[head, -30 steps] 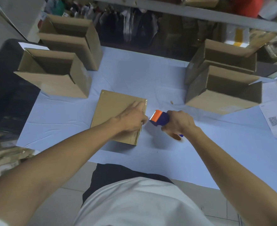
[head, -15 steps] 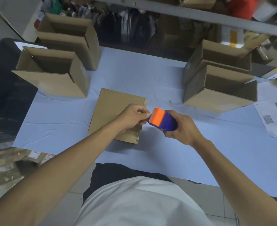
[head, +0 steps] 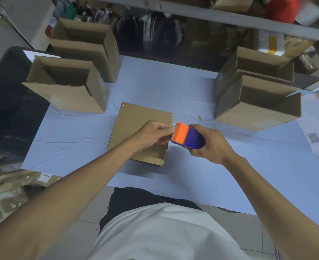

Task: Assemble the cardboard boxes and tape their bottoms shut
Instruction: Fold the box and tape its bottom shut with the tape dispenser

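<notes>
A stack of flat cardboard boxes (head: 138, 126) lies in the middle of the light blue table (head: 155, 91). My right hand (head: 209, 145) grips a blue and orange tape dispenser (head: 187, 136), held just above the stack's right edge. My left hand (head: 156, 135) hovers over the stack, its fingertips pinching at the dispenser's orange mouth; the tape end itself is too thin to make out. Two assembled open boxes stand at the left (head: 66, 94) (head: 87, 45) and two at the right (head: 258, 107) (head: 258, 66).
A shelf crammed with bags and packages (head: 155, 30) runs behind the table. Printed paper sheets (head: 316, 136) lie at the right edge. A dark surface (head: 7, 102) adjoins the table on the left, with bundled cardboard (head: 7, 186) below it.
My right hand lifted the tape dispenser off the table and turned its orange mouth toward my left hand. My left hand rose from the flat stack and now pinches at the dispenser's mouth.
</notes>
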A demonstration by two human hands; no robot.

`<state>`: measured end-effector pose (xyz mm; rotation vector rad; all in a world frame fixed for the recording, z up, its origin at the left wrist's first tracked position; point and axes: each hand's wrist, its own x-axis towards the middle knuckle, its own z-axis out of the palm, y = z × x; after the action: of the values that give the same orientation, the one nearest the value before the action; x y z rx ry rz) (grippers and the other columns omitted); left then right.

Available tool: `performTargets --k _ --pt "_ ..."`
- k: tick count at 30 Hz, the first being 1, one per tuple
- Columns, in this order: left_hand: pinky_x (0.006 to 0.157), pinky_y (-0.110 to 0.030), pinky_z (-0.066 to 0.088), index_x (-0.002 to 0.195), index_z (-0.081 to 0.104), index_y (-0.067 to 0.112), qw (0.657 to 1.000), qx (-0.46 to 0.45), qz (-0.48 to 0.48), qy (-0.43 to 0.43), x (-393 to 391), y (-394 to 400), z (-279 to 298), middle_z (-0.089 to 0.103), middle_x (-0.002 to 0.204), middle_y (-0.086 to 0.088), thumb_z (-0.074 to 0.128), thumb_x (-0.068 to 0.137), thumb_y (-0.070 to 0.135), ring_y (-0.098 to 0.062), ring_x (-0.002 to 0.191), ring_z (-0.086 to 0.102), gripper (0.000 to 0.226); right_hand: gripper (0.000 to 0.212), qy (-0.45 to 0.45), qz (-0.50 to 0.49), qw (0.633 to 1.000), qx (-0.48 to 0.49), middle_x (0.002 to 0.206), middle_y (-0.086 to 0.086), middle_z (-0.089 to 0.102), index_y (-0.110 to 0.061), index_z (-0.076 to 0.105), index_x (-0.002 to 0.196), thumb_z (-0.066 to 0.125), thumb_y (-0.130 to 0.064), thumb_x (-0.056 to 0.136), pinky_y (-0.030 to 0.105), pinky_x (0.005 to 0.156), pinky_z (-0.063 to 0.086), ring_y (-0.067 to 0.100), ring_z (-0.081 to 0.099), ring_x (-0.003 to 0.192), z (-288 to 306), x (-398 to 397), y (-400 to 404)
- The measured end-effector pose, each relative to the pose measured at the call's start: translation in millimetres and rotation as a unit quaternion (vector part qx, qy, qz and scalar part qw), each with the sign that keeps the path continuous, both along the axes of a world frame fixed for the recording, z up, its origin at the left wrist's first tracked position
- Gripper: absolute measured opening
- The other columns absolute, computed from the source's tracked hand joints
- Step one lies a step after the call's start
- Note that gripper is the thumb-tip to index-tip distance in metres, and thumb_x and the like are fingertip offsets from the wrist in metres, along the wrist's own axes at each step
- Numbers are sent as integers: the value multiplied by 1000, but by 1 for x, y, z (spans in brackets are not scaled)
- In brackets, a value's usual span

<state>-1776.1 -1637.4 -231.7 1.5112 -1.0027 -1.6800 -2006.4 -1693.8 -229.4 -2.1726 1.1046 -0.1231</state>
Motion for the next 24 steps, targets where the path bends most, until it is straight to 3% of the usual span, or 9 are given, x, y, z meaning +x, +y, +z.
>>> performTargets --k 4,9,12,14,18,21,24 --pt "62 -21 50 86 67 14 999 3 11 -31 5 -5 -1 69 65 5 57 97 12 -6 59 60 15 69 -12 -8 1000 10 97 -17 58 -41 46 122 82 -36 63 11 64 43 10 58 82 -2 2 0" --pt "71 -26 50 83 68 14 999 34 6 35 8 -2 1 67 71 0 63 94 15 -13 67 58 12 70 -20 1 1000 22 101 -19 57 -39 46 124 84 -34 65 8 65 42 9 58 84 -3 4 0" --pt "72 -27 49 81 67 13 999 44 7 1 6 -2 0 68 68 2 62 94 10 -12 66 58 14 69 -22 3 999 27 100 -20 58 -39 47 123 84 -33 65 7 65 42 1 58 84 -3 4 0" --pt "70 -26 50 79 66 14 998 51 2 -30 5 -2 1 68 66 5 54 98 9 -11 64 59 22 67 -27 1 999 32 99 -19 60 -39 48 122 84 -33 65 11 65 45 1 59 85 -4 4 0" --pt "61 -22 48 77 67 9 994 97 41 0 6 -5 6 70 66 -2 49 98 16 -14 61 60 29 68 -11 8 999 29 103 -14 64 -39 48 123 84 -32 66 21 69 52 13 61 86 -7 3 -2" --pt "57 -16 48 75 70 11 994 56 8 -98 6 -5 7 71 65 4 64 89 12 -4 57 59 16 66 -4 12 1000 28 102 -13 64 -39 48 122 84 -34 66 21 68 52 14 61 86 -6 3 -2" --pt "60 -23 51 70 73 6 980 52 44 -186 3 -7 6 72 68 -7 72 79 9 -10 57 60 10 64 7 11 1000 17 96 -13 63 -36 50 121 83 -36 67 19 65 49 12 60 81 -5 7 -2"
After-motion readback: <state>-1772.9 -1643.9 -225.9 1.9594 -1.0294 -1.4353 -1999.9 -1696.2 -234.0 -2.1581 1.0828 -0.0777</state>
